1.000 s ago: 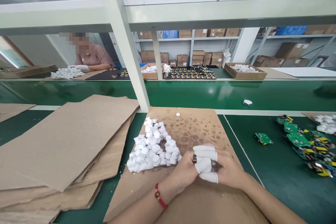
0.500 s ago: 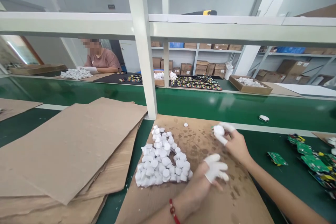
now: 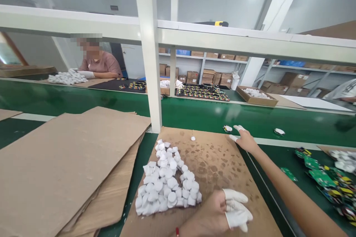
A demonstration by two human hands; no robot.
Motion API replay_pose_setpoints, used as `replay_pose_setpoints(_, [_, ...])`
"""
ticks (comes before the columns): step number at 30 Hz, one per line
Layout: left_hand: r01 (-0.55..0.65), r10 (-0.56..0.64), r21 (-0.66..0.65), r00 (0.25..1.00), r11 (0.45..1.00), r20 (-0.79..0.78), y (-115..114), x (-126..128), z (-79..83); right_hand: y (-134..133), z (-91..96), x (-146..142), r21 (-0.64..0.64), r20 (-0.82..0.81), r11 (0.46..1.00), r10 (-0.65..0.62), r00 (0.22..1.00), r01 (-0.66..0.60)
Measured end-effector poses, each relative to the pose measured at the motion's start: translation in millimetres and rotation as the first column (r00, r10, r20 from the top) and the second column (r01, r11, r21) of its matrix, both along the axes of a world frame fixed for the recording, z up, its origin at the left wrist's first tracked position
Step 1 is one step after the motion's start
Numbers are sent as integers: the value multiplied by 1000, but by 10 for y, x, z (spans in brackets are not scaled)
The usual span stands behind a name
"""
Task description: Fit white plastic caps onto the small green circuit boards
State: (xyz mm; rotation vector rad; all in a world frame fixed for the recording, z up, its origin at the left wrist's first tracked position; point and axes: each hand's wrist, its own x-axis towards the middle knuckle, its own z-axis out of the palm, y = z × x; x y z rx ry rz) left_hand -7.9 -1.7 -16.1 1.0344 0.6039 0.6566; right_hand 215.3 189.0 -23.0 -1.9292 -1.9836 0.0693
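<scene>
My right hand (image 3: 246, 139), with white finger cots, reaches over the far edge of the cardboard sheet (image 3: 219, 155). Its thumb and fingers are apart and hold nothing. Just left of its fingertips, a small circuit board with a white pad on top (image 3: 227, 129) lies on the green conveyor belt (image 3: 191, 116). Low over the front of the cardboard hovers my left hand (image 3: 228, 209), also in finger cots, its fingers stretched out and empty. To its left is a heap of white round pads (image 3: 167, 185). One loose pad (image 3: 193, 138) rests near the cardboard's back edge.
Green circuit boards (image 3: 319, 176) pile up at the right, with white pieces (image 3: 345, 161) behind them. Another padded board (image 3: 279, 132) sits on the belt. Stacked cardboard sheets (image 3: 69, 159) lie left. A white post (image 3: 150, 63) rises centrally. Across the belt sits a co-worker (image 3: 101, 64).
My right hand has moved forward to the belt and let go of the padded circuit board there. My left hand has come nearer and slightly right. The view has shifted a little.
</scene>
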Motion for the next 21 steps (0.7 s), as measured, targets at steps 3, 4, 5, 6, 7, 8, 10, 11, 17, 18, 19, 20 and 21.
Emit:
replay_pose_setpoints(3, [-42, 42, -16, 999, 999, 23, -8, 6, 49, -426, 113, 478, -36, 73, 995, 98, 992, -96])
replay_pose_setpoints(4, [-57, 58, -23, 998, 998, 32, -5, 12, 53, -580, 127, 646, -45, 88, 994, 104, 991, -101])
replay_pose_setpoints(5, [-69, 70, -30, 997, 997, 41, -1, 18, 54, -729, 125, 804, -38, 104, 996, 79, 991, -75])
replay_pose_setpoints(6, [-81, 83, -38, 995, 996, 53, 5, 23, 53, -865, 107, 947, -34, 119, 999, 40, 992, -36])
replay_pose_setpoints(7, [-92, 95, -51, 993, 994, 65, 10, 27, 52, -985, 76, 1066, -37, 130, 999, 7, 991, -2])
replay_pose_setpoints(8, [-98, 103, -67, 992, 993, 76, 13, 30, 51, -1085, 38, 1158, -47, 132, 999, -11, 991, 17])
replay_pose_setpoints(10, [-92, 100, -91, 991, 992, 91, 10, 35, 44, -1235, -38, 1240, -68, 124, 997, -19, 992, 28])
replay_pose_setpoints(11, [-75, 85, -95, 992, 993, 96, 3, 39, 36, -1292, -62, 1225, -65, 117, 998, -16, 993, 23])
replay_pose_setpoints(17, [-38, 73, -196, 981, 980, 177, -43, 93, -49, -1667, 148, 459, 74, -157, 957, 288, 945, -279])
replay_pose_setpoints(18, [-34, 80, -217, 975, 976, 206, -42, 103, -58, -1731, 221, 282, 59, -198, 926, 378, 905, -373])
replay_pose_setpoints(19, [-31, 85, -231, 969, 972, 230, -37, 110, -62, -1782, 291, 114, 40, -234, 881, 467, 853, -471])
replay_pose_setpoints(20, [-35, 95, -240, 965, 970, 244, -30, 115, -61, -1813, 357, -39, 12, -261, 830, 541, 800, -557])
replay_pose_setpoints(21, [-47, 108, -248, 965, 968, 239, -22, 119, -56, -1823, 415, -174, -6, -280, 788, 590, 757, -616])
